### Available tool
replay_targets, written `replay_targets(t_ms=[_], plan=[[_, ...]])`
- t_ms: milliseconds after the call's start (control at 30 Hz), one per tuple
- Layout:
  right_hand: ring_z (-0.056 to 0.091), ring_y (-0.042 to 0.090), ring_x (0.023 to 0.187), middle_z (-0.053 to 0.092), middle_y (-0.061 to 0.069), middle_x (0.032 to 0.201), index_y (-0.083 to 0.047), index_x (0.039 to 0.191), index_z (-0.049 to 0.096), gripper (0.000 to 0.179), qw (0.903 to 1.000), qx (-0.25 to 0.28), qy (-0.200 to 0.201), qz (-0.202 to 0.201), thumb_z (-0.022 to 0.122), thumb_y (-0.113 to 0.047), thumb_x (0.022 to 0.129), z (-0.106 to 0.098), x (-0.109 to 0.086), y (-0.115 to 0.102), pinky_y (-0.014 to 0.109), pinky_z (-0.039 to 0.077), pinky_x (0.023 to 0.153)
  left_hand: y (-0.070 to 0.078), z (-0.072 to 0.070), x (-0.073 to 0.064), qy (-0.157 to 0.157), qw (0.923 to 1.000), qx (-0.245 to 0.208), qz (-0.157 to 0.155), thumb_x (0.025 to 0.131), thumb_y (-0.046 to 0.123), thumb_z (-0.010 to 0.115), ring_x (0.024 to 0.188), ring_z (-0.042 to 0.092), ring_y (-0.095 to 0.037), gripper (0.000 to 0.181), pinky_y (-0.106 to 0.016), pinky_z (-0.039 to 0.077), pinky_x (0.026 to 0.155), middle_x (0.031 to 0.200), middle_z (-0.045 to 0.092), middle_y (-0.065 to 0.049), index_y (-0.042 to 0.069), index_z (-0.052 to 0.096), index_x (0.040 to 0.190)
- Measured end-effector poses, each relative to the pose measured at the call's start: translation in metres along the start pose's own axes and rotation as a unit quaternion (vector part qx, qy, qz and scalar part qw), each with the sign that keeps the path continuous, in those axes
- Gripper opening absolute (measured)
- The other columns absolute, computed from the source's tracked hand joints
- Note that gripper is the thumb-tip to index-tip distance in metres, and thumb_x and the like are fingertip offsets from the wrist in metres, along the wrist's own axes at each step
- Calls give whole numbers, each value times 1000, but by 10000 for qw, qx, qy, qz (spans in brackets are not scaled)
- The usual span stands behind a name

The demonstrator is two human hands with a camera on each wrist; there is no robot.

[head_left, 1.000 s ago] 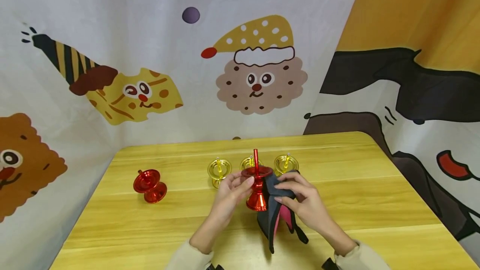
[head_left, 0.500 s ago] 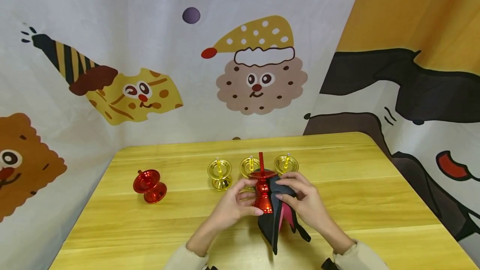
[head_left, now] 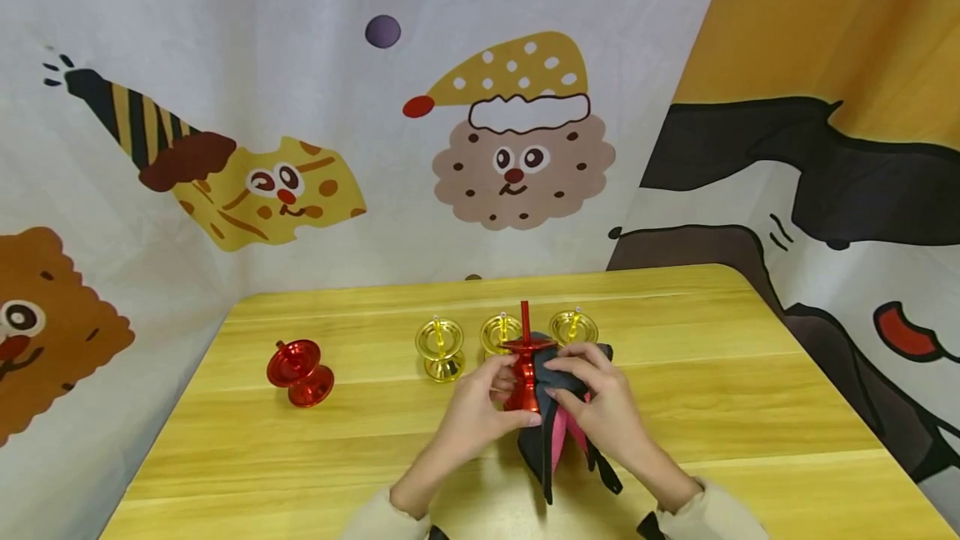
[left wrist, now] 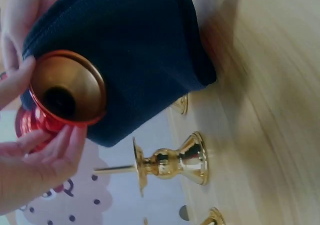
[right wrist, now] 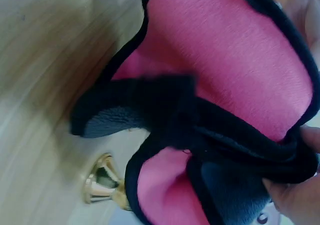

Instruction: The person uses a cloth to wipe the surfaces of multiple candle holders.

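My left hand (head_left: 476, 411) holds a red shiny candlestick (head_left: 522, 390) by its lower part, with its thin spike pointing up. In the left wrist view, the hollow gold-coloured underside of its base (left wrist: 82, 85) faces the camera between thumb and fingers. My right hand (head_left: 606, 398) pinches a dark grey cloth (head_left: 534, 448) with black edging against the candlestick's right side. The cloth hangs in folds, and its pink lining (right wrist: 230, 60) fills much of the right wrist view. A dark strap-like end (head_left: 607, 473) dangles below the right hand.
Three gold candlesticks, the left one (head_left: 442, 348), the middle one (head_left: 495, 332) and the right one (head_left: 573, 325), stand in a row behind the hands. Another red candlestick (head_left: 300, 369) is at the left of the wooden table (head_left: 300, 465). A cartoon-printed curtain (head_left: 300, 40) hangs behind.
My left hand has shifted from near the candlestick's dish down to its base. The candlestick has moved slightly right, closer against the cloth. My right hand keeps its pinch with small movements.
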State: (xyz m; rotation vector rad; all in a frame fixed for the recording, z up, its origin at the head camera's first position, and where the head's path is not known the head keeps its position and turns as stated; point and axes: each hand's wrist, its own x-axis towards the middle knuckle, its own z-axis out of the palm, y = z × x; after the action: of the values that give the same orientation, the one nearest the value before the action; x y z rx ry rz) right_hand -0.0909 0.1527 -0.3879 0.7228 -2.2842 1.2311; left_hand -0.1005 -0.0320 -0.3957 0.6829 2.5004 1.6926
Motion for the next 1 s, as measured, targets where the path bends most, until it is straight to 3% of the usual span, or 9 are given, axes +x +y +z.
replay_targets(t_ms=[67, 167, 333, 467, 633, 733, 900, 1000], plan=[[55, 25, 90, 54, 11, 102, -4, 93, 68, 39, 9992, -339, -33, -204, 77, 14, 60, 0, 0, -1, 26, 53, 66, 1, 1, 1, -44, 9999, 144, -2, 68, 13, 81, 87, 61, -23, 63, -27, 52, 73, 98, 61, -11, -4, 50, 120], [55, 22, 91, 54, 10, 103, -5, 93, 68, 38, 9997, -56, -230, -79, 76, 14, 61, -4, 0, 0, 23, 52, 69, 0, -3, 1, -348, 9983, -407, -226, 70, 10, 79, 89, 60, -22, 60, -25, 51, 75, 100, 60, -11, -2, 50, 120], [55, 13, 92, 56, 10, 104, -3, 95, 66, 31, 9917, 1014, -598, 515, 71, 13, 69, -15, 2, 6, 20, 50, 76, -2, -13, -1, -785, 9764, -1872, -737, 71, 2, 76, 95, 55, -23, 58, -29, 49, 83, 107, 56, -12, -3, 48, 122], [56, 13, 93, 59, 7, 103, -6, 97, 66, 31, 9935, 660, -863, 347, 73, 8, 70, -20, 4, 9, 22, 50, 77, -2, -16, -3, -882, 9682, -2214, -767, 71, -1, 75, 96, 55, -24, 58, -30, 49, 84, 108, 55, -13, -5, 46, 121], [57, 15, 90, 61, 4, 102, -10, 98, 65, 33, 9930, 370, -1082, 281, 74, 5, 71, -24, 7, 10, 27, 51, 73, -2, -17, -3, -869, 9698, -2151, -759, 72, 1, 76, 96, 55, -23, 57, -30, 49, 83, 107, 55, -12, -5, 47, 121], [58, 18, 88, 60, 8, 104, -8, 98, 65, 29, 9882, 675, -1147, 753, 72, 5, 72, -24, 8, 10, 26, 52, 69, -1, -16, -2, -821, 9732, -2025, -722, 72, 2, 76, 95, 55, -23, 57, -32, 49, 83, 107, 56, -12, -4, 48, 121], [58, 27, 92, 59, 14, 108, -4, 94, 67, 23, 9751, 1044, -931, 1721, 71, 6, 74, -20, 8, 10, 25, 53, 68, 2, -15, 2, -628, 9892, -1181, -600, 69, 7, 79, 95, 56, -22, 61, -38, 48, 83, 107, 58, -10, 0, 50, 123], [57, 25, 91, 60, 11, 105, -6, 92, 68, 23, 9811, 797, -619, 1651, 71, 7, 73, -16, 10, 7, 24, 52, 66, 5, -14, 5, -467, 9960, -581, -486, 68, 11, 80, 95, 57, -23, 64, -36, 48, 83, 106, 59, -10, 1, 50, 124]])
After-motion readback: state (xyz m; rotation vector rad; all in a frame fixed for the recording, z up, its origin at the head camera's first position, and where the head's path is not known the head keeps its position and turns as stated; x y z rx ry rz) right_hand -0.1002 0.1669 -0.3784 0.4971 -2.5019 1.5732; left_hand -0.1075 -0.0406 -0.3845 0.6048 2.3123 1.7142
